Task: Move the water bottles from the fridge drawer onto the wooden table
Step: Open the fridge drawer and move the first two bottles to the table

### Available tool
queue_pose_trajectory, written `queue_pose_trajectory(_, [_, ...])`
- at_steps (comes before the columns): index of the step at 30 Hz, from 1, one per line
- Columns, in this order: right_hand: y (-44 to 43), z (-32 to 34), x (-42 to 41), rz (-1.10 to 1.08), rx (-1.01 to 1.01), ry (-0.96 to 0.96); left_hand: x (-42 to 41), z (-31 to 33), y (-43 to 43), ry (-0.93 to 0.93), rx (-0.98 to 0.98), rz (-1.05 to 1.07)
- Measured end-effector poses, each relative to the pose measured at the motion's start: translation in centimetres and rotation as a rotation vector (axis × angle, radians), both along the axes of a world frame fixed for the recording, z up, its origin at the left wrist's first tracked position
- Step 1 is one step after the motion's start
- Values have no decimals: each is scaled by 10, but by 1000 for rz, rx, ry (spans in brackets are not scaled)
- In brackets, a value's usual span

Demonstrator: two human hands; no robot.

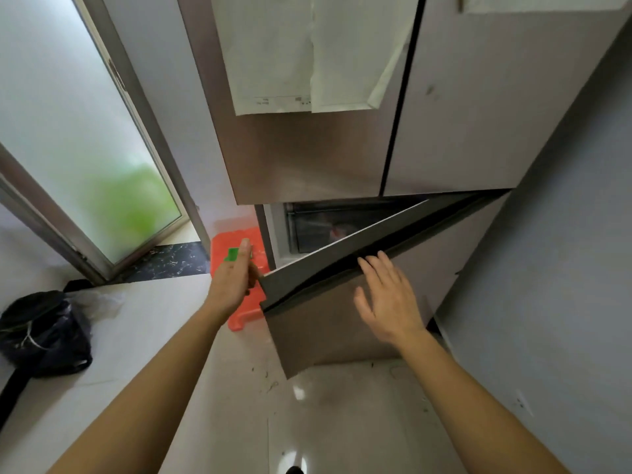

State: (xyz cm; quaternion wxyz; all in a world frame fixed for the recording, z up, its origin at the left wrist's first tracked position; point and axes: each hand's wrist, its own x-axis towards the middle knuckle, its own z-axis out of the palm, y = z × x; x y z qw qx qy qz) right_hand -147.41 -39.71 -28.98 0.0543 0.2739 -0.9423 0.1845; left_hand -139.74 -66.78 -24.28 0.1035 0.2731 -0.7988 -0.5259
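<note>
The brown fridge (307, 159) stands ahead of me with its upper doors closed. Its lower left door (342, 254) is swung partly open. My left hand (232, 282) grips that door's left edge, thumb up. My right hand (386, 299) hovers flat over the door's front face near the top edge, fingers spread and holding nothing. Behind the door a dark translucent fridge drawer (321, 227) shows, closed; something reddish is dimly visible through it. No water bottle can be made out, and the wooden table is out of view.
An orange plastic stool (239, 316) stands on the floor left of the fridge, behind my left hand. A black bag (44, 333) lies at far left. A frosted glass door (85, 148) is at left, a grey wall (564, 251) at right. White papers (307, 53) hang on the fridge.
</note>
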Motion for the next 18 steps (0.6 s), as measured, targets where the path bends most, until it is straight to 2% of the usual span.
queue_pose_trajectory(3, [34,1,19,-24,-97,26,-11,9,37,12,36,-171])
queue_pose_trajectory(7, [94,1,53,-92,-179,-41,-44,3,107,4,44,-413])
queue_pose_trajectory(10, [150,6,78,-165,-254,-111,-66,-4,168,48,-72,-644])
queue_pose_trajectory(14, [236,20,107,-323,-428,-318,-76,-7,262,209,-243,-1001])
queue_pose_trajectory(18, [308,59,143,-622,-609,-512,-64,-17,345,244,-455,-1161])
